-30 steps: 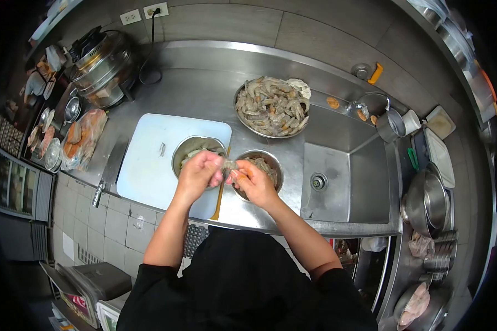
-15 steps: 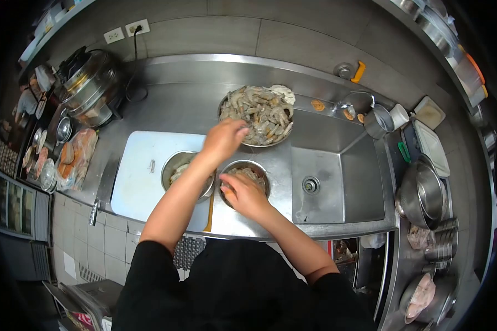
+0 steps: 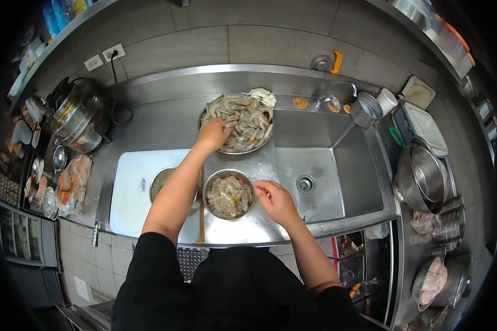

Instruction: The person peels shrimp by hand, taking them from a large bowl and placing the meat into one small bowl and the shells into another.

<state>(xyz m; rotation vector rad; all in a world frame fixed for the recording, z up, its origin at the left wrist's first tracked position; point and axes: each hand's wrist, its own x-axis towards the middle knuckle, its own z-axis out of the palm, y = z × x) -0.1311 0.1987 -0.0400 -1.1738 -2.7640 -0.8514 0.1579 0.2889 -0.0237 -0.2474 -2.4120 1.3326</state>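
Note:
A large metal bowl (image 3: pixel 234 153) heaped with raw, unpeeled shrimp (image 3: pixel 248 118) stands at the back of the counter. My left hand (image 3: pixel 212 135) reaches over its near-left edge, fingers curled down onto the shrimp, fingertips hidden. Nearer to me is a smaller steel bowl (image 3: pixel 205 193) full of shrimp shells and heads (image 3: pixel 229 197). Just right of that bowl's rim is my right hand (image 3: pixel 277 204), fingers bent together around something small and orange that I cannot make out. Another steel bowl (image 3: pixel 159 182) sits on the white cutting board (image 3: pixel 130 204), mostly covered by my left forearm.
A sink (image 3: pixel 320 182) with a faucet (image 3: pixel 337 91) lies to the right. A knife (image 3: pixel 96 231) rests left of the board, near a bag of orange-pink food (image 3: pixel 77 185). Stacked metal bowls (image 3: pixel 422 176) stand far right. A plugged-in appliance (image 3: pixel 80 118) is back left.
My left hand has come down onto the shrimp in the large bowl. My right hand has moved off the shell bowl to its right side. The camera view has shifted.

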